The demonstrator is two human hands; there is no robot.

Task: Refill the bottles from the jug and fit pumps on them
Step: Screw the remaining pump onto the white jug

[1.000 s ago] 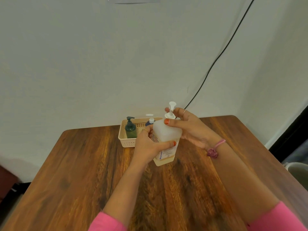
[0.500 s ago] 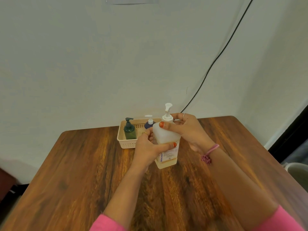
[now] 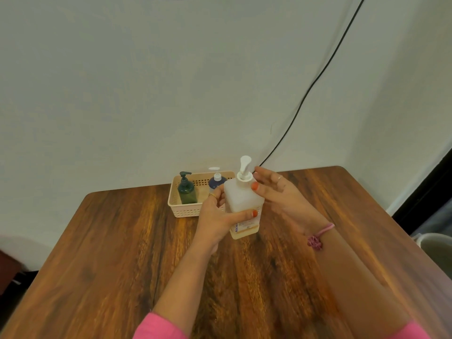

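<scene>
Meanwhile, from my remote seat I saw the left hand [image 3: 215, 217] wrapped round the translucent white square plastic bottle [image 3: 242, 206], thumb across its front, fingers curled behind it. That bottle stood tilted a little above the middle of the brown wooden desk [image 3: 117, 253], toward the far edge; I could not tell whether its base touched the wood. A white plastic pump [image 3: 244, 168] sat in its neck. The right hand [image 3: 274, 192] was spread loosely, fingers straight, its thumb tip touching the bottle's shoulder just beside the pump collar. Behind, at the far edge, a cream perforated plastic basket [image 3: 182, 210] held a dark green pump bottle [image 3: 187, 189] and a blue bottle with a white pump [image 3: 216, 182].
</scene>
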